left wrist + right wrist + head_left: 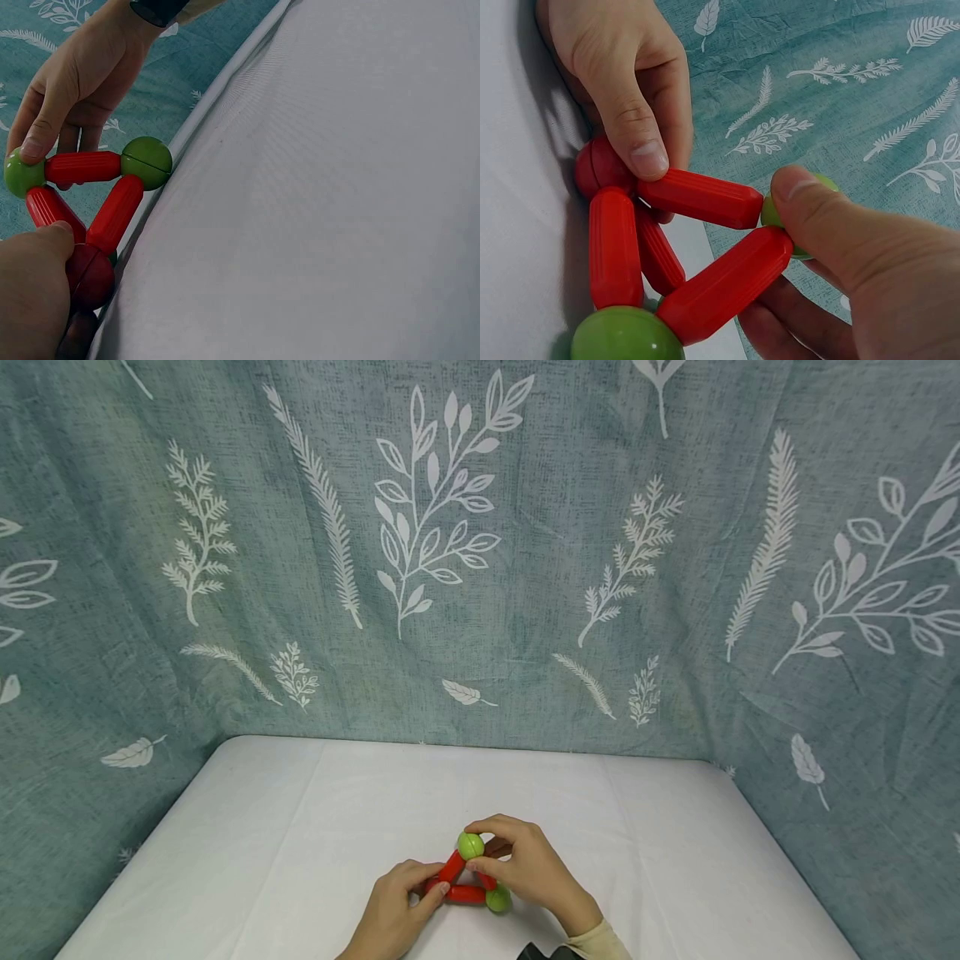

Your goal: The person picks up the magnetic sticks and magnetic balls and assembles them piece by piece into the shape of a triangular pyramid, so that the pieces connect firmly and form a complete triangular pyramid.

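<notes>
Red ribbed rods and balls are joined into a small frame with a triangular face. My left hand grips it at the red ball, its thumb lying against the end of a red rod. Between thumb and fingers, my right hand pinches the green ball at the top corner. Another green ball forms the lower right corner, close over the white cloth. Behind the front face, the right wrist view shows a further red rod, partly hidden.
The frame is near the front of a table covered with white cloth. A blue-green curtain with white leaf prints hangs along the back and both sides. Near the bottom edge, a dark device shows at the right wrist.
</notes>
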`<state>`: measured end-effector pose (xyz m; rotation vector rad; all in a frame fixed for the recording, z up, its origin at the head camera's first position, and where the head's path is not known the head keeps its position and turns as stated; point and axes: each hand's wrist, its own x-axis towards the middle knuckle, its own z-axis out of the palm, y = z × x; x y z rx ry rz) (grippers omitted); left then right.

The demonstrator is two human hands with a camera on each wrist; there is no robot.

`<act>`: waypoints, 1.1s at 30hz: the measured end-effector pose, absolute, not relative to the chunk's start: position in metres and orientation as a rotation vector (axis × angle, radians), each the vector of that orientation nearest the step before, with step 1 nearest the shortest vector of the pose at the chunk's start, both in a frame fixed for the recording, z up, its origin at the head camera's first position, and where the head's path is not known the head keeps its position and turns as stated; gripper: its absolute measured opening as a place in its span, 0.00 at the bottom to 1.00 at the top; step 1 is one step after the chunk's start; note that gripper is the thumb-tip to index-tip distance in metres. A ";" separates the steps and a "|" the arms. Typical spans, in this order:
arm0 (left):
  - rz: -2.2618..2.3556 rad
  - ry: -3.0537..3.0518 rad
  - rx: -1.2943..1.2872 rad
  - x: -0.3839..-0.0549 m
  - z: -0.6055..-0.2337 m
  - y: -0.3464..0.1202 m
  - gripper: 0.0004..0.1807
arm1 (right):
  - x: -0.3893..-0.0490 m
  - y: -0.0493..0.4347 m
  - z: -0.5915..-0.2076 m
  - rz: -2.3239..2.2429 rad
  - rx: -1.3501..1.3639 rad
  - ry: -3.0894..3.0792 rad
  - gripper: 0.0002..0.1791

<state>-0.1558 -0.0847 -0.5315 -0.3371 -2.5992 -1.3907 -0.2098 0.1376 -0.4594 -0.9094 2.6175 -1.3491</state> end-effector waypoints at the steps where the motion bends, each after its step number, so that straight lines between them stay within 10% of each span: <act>1: -1.392 -2.600 -0.337 -0.156 -0.531 -0.085 0.13 | -0.210 0.138 -0.459 -1.349 -0.910 2.616 0.23; 33: -1.372 -2.634 -0.292 -0.153 -0.532 -0.086 0.22 | -0.212 0.150 -0.460 -1.307 -0.905 2.656 0.24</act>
